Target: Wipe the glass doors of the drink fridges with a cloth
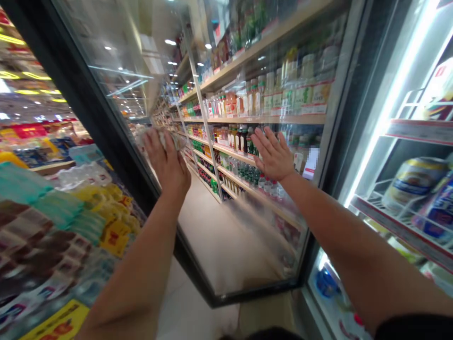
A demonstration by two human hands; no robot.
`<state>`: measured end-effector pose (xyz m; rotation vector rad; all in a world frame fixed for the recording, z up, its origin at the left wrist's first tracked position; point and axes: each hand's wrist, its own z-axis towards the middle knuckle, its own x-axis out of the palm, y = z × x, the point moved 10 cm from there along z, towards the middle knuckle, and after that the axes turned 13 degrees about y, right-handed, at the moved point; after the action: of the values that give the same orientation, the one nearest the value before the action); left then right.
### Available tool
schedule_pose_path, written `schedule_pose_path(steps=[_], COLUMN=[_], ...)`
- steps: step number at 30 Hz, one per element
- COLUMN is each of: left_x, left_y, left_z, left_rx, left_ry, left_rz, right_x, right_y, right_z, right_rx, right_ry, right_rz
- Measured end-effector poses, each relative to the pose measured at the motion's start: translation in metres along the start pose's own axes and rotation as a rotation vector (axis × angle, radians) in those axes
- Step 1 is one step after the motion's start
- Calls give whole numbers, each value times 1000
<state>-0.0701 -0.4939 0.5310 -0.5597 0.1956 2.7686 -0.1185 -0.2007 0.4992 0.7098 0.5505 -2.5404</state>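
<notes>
An open glass fridge door (pixel 226 226) with a dark frame swings out in front of me, showing store shelves through and in the glass. My left hand (pixel 169 163) presses a crumpled whitish cloth (pixel 159 138) against the glass near the door's left side. My right hand (pixel 273 155) lies flat on the glass with fingers spread, holding nothing, near the door's right edge.
To the right, the lit fridge interior (pixel 406 198) holds cans and packs on wire shelves. At left, a display (pixel 60 222) of packaged goods in teal, yellow and brown stands close. A shop aisle with bottle shelves (pixel 255 118) shows beyond the glass.
</notes>
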Motion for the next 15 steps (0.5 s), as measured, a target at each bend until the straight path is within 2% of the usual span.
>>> schedule_pose_path(steps=[4, 6, 8, 12, 13, 15], left_x=[33, 47, 44, 15, 11, 14], left_y=[-34, -41, -31, 8, 15, 17], left_z=[-77, -103, -97, -36, -30, -45], left_rx=[101, 159, 170, 90, 64, 11], left_ry=[26, 103, 138, 94, 83, 61], left_rz=[11, 3, 8, 43, 41, 21], right_x=[0, 1, 2, 4, 5, 5], right_y=[1, 1, 2, 2, 2, 2], right_z=[0, 1, 2, 2, 2, 2], right_rx=[-1, 1, 3, -2, -3, -1], right_ry=[-23, -26, -28, -25, -24, -22], right_rz=[-33, -38, -45, -55, -58, -62])
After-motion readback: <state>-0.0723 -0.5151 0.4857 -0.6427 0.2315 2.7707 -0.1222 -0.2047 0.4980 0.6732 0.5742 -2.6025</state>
